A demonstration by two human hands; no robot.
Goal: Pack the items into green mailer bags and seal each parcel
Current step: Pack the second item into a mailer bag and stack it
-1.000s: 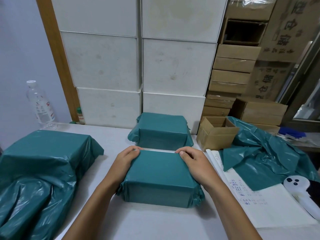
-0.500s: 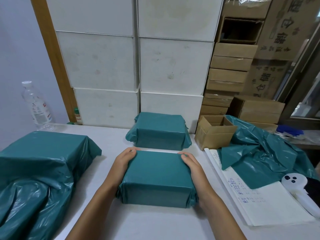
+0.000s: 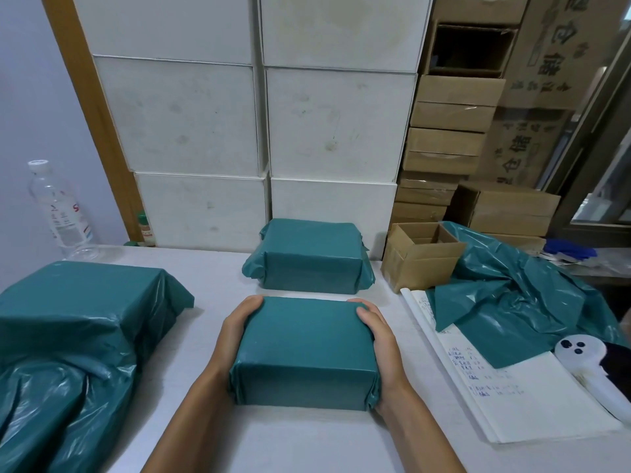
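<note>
Both hands gripping wrapped green parcel [image 3: 304, 349] on white worktop [image 3: 218, 302].
Left hand [image 3: 235, 336] and right hand [image 3: 379, 339] clasp its sides, fingers over far corners; second sealed parcel [image 3: 307, 257] just behind, apart.

I see the near parcel [image 3: 305, 353] on the white table [image 3: 307, 442], wrapped tight in green plastic. The left hand [image 3: 235, 336] grips its left side and the right hand [image 3: 382, 343] grips its right side, fingers curled over the far corners. Behind this parcel, a little apart, sits a second parcel [image 3: 309, 256]. Left of the near parcel lies a bigger green bundle [image 3: 75, 336]. To its right are a sheet with writing [image 3: 512, 390], loose green bags [image 3: 505, 298] and an open carton [image 3: 421, 257].
</note>
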